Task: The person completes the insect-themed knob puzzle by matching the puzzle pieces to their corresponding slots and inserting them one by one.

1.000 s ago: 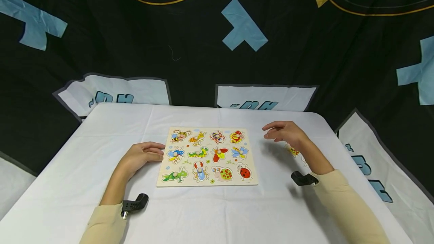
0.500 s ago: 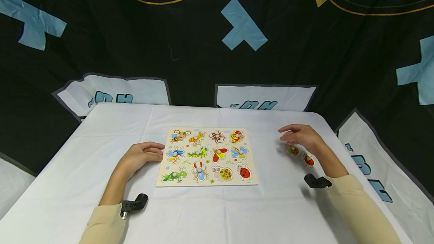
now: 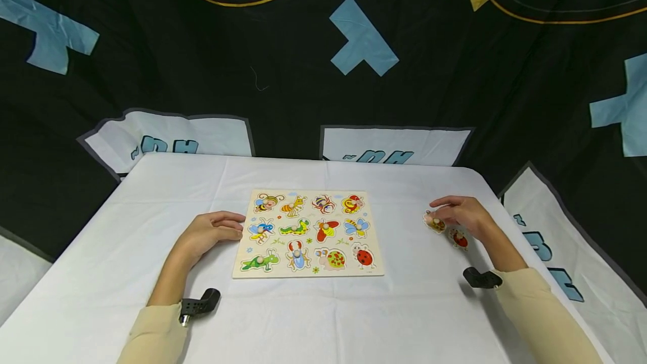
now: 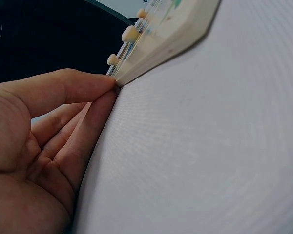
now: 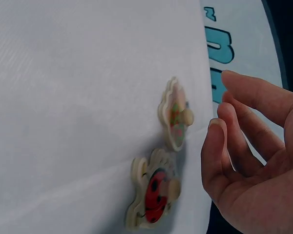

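Note:
A wooden peg puzzle board [image 3: 354, 273] printed with insects lies flat on the table. Several of its pieces carry small knobs [image 4: 130, 34], while its snail and ladybug pictures at the near right show none. At the left edge of the board rests my left hand [image 3: 209, 235], thumb and fingertips touching the rim. To the right lie two loose knobbed pieces, a snail piece [image 5: 176, 117] and a ladybug piece [image 5: 154, 195]. Just above them is my right hand [image 3: 462, 213], partly covering both in the head view; the right wrist view shows its fingers loosely bent and apart from the knobs.
White cloth covers the table [image 3: 303, 319]. Behind it hangs a black backdrop [image 3: 283, 72] with blue and yellow shapes. Each wrist wears a black camera mount, such as the left wrist camera [image 3: 202, 302].
My right hand has moved right and down, away from the board, to over the snail and ladybug pieces. The left hand and the board have stayed put.

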`<state>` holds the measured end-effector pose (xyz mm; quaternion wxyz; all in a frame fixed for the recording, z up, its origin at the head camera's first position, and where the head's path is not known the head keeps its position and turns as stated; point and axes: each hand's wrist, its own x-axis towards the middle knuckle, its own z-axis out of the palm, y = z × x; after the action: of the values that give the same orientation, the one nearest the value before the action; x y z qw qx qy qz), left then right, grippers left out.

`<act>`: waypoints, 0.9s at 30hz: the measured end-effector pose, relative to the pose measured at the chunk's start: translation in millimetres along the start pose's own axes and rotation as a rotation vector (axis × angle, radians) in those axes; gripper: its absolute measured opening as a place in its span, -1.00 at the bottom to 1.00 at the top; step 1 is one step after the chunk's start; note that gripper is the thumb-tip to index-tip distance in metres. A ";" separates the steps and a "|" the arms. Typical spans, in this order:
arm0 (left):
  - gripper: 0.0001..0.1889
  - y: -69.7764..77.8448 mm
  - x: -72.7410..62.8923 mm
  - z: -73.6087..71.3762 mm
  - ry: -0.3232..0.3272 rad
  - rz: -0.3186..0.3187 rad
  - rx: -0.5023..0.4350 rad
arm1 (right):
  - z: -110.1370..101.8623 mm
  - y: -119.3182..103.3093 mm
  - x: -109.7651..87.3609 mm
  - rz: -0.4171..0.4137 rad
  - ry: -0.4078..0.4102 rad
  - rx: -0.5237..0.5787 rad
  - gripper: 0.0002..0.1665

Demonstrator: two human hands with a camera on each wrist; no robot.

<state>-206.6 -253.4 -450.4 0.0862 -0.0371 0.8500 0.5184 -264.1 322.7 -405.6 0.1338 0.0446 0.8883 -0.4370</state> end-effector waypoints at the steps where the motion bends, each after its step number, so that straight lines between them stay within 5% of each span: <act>1: -0.47 0.0 0.0 -0.1 0.000 -0.001 0.000 | 0.4 1.6 -0.1 -0.002 0.003 -0.005 -0.42; 27: -0.46 -0.6 1.2 -0.6 0.003 -0.009 0.001 | 7.2 25.4 3.8 0.045 0.065 -0.027 -0.50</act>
<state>-207.7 -254.1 -450.9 0.0873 -0.0415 0.8501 0.5176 -261.3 332.6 -430.3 0.1150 0.0769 0.8967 -0.4204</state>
